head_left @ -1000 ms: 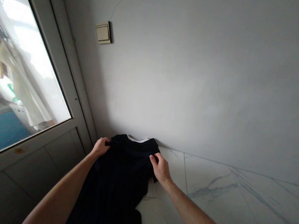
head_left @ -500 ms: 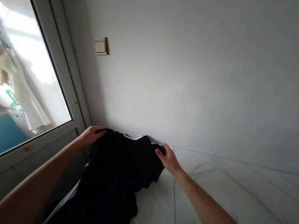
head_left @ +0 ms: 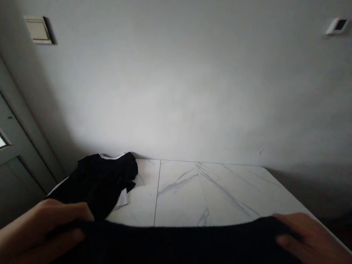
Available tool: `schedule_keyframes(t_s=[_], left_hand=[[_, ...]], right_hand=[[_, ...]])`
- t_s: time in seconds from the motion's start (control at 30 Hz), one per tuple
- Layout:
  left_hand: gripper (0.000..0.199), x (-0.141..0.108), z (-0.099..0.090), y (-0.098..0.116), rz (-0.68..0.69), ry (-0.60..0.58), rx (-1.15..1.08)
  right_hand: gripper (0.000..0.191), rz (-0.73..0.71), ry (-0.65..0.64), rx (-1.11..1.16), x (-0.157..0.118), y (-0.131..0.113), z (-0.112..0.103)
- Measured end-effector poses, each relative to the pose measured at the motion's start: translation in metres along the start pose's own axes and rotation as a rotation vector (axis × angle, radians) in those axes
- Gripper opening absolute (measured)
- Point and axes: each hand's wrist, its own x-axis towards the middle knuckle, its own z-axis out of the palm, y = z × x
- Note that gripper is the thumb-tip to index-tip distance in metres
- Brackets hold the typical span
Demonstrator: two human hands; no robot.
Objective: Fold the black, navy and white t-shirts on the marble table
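A dark navy or black garment [head_left: 188, 260] is stretched between my two hands close to me, its top edge nearly straight. My left hand [head_left: 55, 224] is closed on its left corner, thumb in front and fingers behind. At the right corner, my right hand [head_left: 302, 243] pinches the cloth the same way. The garment's lower part runs out of view, and its exact kind is hidden. Beyond my left hand, a second black garment [head_left: 100, 178] with a white strip at its neckline lies on the white marbled table [head_left: 179, 195], untouched by either hand.
A grey wall [head_left: 171, 81] rises behind the table. On it are a light switch [head_left: 39, 30] at left and a small white device [head_left: 338, 27] at upper right. The door frame [head_left: 10, 131] stands close on the left. A pale flat piece [head_left: 123, 200] lies beside the black garment.
My hands have come back from the wall toward me and spread wider apart, holding dark cloth. A black garment stays behind at the left. The view has turned right.
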Motion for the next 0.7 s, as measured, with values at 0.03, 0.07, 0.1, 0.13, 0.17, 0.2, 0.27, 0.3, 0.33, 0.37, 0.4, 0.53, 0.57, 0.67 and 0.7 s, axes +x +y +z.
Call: schedule_keyframes(t_s=[0.03,0.07,0.1,0.13,0.17,0.2,0.27,0.3,0.33,0.37,0.4,0.53,0.57,0.67,0.7], left_hand=[[0.034,0.018,0.003,0.015,-0.007,0.011,-0.025],[0.039,0.042,0.007,0.029,-0.008,-0.036,-0.052],[0.043,0.069,0.015,0.043,-0.01,-0.163,-0.074],[0.046,0.099,0.028,0.052,-0.011,-0.224,-0.091],[0.049,0.128,0.046,0.056,-0.004,-0.223,-0.107],[0.05,0.156,0.068,0.054,0.0,-0.238,-0.134],[0.048,0.204,0.124,0.032,0.017,-0.288,-0.178],[0.047,0.222,0.155,0.015,0.019,-0.316,-0.184],[0.047,0.238,0.186,-0.004,0.0,-0.34,-0.173],[0.046,0.252,0.215,-0.023,-0.028,-0.335,-0.157],[0.044,0.264,0.241,-0.04,-0.048,-0.346,-0.125],[0.032,0.303,0.306,-0.078,-0.081,-0.339,0.026],[0.029,0.312,0.313,-0.081,-0.082,-0.322,0.051],[0.021,0.334,0.325,-0.083,-0.084,-0.266,0.126],[0.019,0.339,0.327,-0.082,-0.086,-0.249,0.149]], right_hand=[[0.034,-0.022,-0.006,-0.004,0.011,0.001,-0.022],[0.034,-0.041,0.017,-0.02,0.027,0.003,-0.04],[0.036,-0.048,0.04,-0.038,0.047,0.008,-0.052],[0.038,-0.045,0.053,-0.052,0.069,0.016,-0.058],[0.041,-0.038,0.054,-0.06,0.093,0.027,-0.057],[0.044,-0.028,0.044,-0.062,0.116,0.043,-0.05],[0.049,-0.011,0.018,-0.061,0.159,0.085,-0.021],[0.049,0.008,-0.007,-0.055,0.177,0.11,-0.002],[0.049,0.03,-0.035,-0.041,0.192,0.134,0.019],[0.048,0.057,-0.057,-0.027,0.205,0.159,0.039],[0.046,0.088,-0.069,-0.019,0.215,0.181,0.059],[0.034,0.157,-0.018,-0.038,0.242,0.243,0.117],[0.03,0.163,0.005,-0.06,0.247,0.25,0.126],[0.023,0.175,0.028,-0.163,0.261,0.26,0.143],[0.023,0.186,0.033,-0.2,0.265,0.26,0.146]])
